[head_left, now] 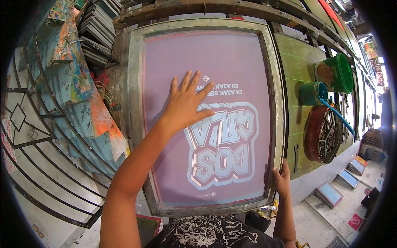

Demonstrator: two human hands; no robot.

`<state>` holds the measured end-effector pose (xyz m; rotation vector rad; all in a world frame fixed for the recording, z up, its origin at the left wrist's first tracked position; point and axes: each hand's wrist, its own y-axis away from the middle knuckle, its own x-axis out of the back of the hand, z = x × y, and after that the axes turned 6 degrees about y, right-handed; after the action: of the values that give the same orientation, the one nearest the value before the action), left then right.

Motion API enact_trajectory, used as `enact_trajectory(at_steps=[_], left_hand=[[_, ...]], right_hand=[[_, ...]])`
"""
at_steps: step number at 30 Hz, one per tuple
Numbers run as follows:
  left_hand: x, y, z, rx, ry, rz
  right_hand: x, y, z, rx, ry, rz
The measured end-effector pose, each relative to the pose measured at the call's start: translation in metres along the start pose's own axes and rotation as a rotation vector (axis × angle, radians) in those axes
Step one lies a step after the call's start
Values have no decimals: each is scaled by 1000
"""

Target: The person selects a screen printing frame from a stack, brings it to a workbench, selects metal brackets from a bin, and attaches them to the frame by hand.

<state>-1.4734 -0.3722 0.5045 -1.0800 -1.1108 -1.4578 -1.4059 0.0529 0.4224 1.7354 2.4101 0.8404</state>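
Observation:
A large screen-printing frame (273,103) of worn metal or wood lies before me, its pinkish-purple mesh (173,58) bearing a pale blue lettering design (221,149) seen upside down. My left hand (186,99) rests over the upper middle of the mesh with fingers spread, covering part of the design; it holds nothing. At the frame's lower right edge is my right hand (283,180), thumb on the near side and fingers curled around the outer edge, gripping it.
On the green board (293,136) at the right stand a green bucket (341,72), a teal cup (313,93) with a blue stick (339,118), a round tin (322,134) of metal hardware and a wrench (295,158). Paint-stained steps (89,124) and a black railing (53,138) flank the left.

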Motion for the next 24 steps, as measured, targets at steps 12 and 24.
enact_trajectory(at_steps=[12, 24], left_hand=[[3, -5, -4, 8, -29, -42], [0, 1, -1, 33, -35, -42]], right_hand=[[-3, -4, -3, -85, -88, 20], [-4, -1, -1, -71, -55, -5]])
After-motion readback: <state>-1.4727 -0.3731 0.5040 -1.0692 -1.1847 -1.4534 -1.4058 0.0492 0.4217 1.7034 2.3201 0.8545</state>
